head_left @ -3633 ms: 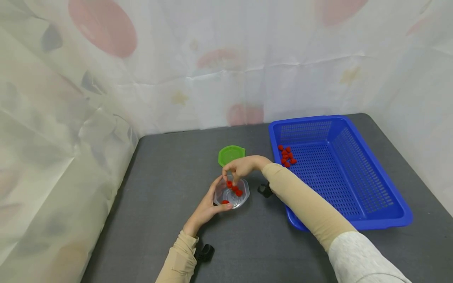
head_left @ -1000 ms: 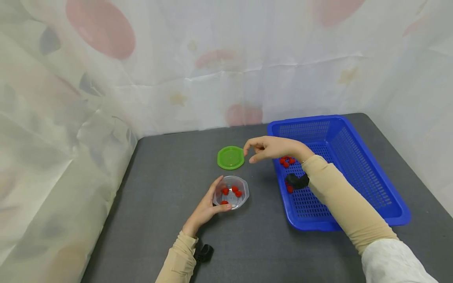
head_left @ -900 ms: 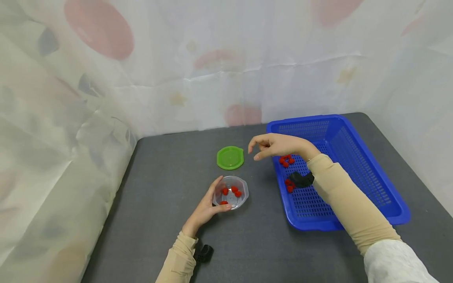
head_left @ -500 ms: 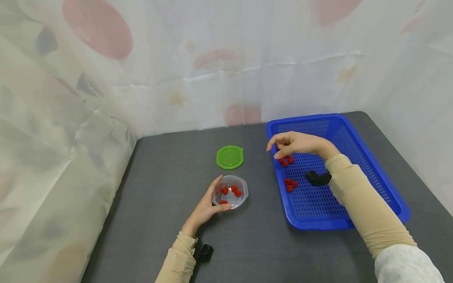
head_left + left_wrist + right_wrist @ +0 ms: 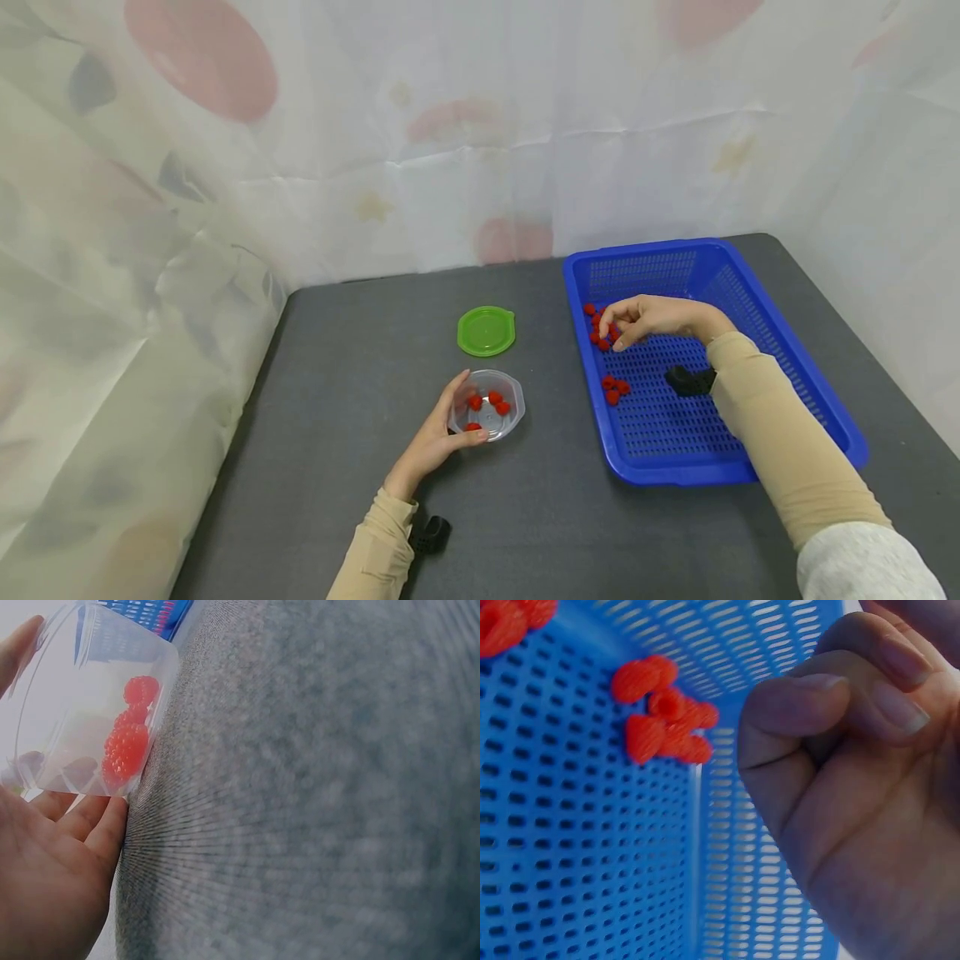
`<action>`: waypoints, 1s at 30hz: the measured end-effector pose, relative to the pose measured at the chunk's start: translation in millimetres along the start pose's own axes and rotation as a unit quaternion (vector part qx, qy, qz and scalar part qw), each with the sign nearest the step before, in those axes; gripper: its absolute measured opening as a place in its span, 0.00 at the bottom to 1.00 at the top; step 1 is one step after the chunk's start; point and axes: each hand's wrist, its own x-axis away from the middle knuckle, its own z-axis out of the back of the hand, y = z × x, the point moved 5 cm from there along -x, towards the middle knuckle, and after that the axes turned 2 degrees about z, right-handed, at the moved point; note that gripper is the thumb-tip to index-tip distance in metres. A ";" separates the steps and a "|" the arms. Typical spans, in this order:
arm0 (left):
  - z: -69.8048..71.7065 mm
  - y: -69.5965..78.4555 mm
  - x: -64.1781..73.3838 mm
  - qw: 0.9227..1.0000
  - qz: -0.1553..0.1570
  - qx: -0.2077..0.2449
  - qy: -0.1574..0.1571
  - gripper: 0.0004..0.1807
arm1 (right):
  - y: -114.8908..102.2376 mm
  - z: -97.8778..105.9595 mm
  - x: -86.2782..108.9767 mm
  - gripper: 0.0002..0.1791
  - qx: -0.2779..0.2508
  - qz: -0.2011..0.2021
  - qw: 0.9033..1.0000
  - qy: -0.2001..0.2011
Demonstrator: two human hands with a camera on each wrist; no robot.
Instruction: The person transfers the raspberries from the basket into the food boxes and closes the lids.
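My left hand (image 5: 431, 442) holds a small clear plastic tub (image 5: 513, 421), thumb on the near side and fingers round the far side. Several red raspberries (image 5: 476, 402) lie on its bottom; in the left wrist view they show through the tub wall (image 5: 75, 712). Over the far left part of a blue basket (image 5: 787, 358) hovers my right hand (image 5: 663, 317), with a gap between thumb and forefinger and nothing held. Right at its fingertips is a cluster of raspberries (image 5: 595, 337), partly hidden by the hand. In the right wrist view its other fingers are curled in, beside that cluster (image 5: 645, 739).
Three more raspberries (image 5: 612, 397) sit nearer along the basket's left side. A green lid (image 5: 486, 332) lies flat on the dark grey table (image 5: 360, 375), behind the tub. Patterned curtains (image 5: 337, 150) enclose the table at the back and sides.
My right hand has left the tub, where a raspberry dropped from its fingers, and has moved right, then down over the basket's raspberries. The left hand and tub stay put.
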 end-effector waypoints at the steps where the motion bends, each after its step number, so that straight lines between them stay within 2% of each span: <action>1: 0.2 3.5 0.8 1.000 -0.001 0.001 -0.002 0.51 | 3.3 0.3 -0.2 0.14 0.001 -0.008 1.000 -0.003; 4: 0.3 5.1 1.0 1.000 -0.004 0.000 -0.004 0.51 | 13.8 0.3 -1.3 0.17 0.004 -0.034 0.999 -0.017; 9: 0.0 -13.5 -4.4 1.000 -0.010 -0.009 0.006 0.50 | 29.4 -2.4 -2.0 0.19 0.013 -0.073 0.996 -0.047; 14: 0.1 -19.7 -5.5 1.000 -0.010 -0.005 0.010 0.51 | 38.5 -5.4 -3.5 0.17 0.036 -0.066 0.994 -0.082; 18: -0.4 -13.8 -4.1 1.000 0.002 0.002 0.005 0.51 | 45.9 -7.0 -5.2 0.16 0.062 -0.089 0.990 -0.091; 21: -0.3 0.1 -0.5 1.000 0.005 0.002 -0.003 0.51 | 51.8 -8.1 -6.3 0.18 0.065 -0.133 0.986 -0.079; 25: 0.0 13.6 3.2 1.000 0.007 -0.003 -0.012 0.50 | 56.3 -11.6 -8.5 0.20 0.069 -0.159 0.981 -0.082; 27: 0.0 12.6 3.3 1.000 0.008 0.000 -0.012 0.50 | 58.1 -13.4 -9.9 0.20 0.071 -0.163 0.980 -0.092; 30: -0.1 3.2 1.0 1.000 0.007 0.007 -0.004 0.51 | 60.8 -15.0 -11.6 0.20 0.067 -0.173 0.978 -0.098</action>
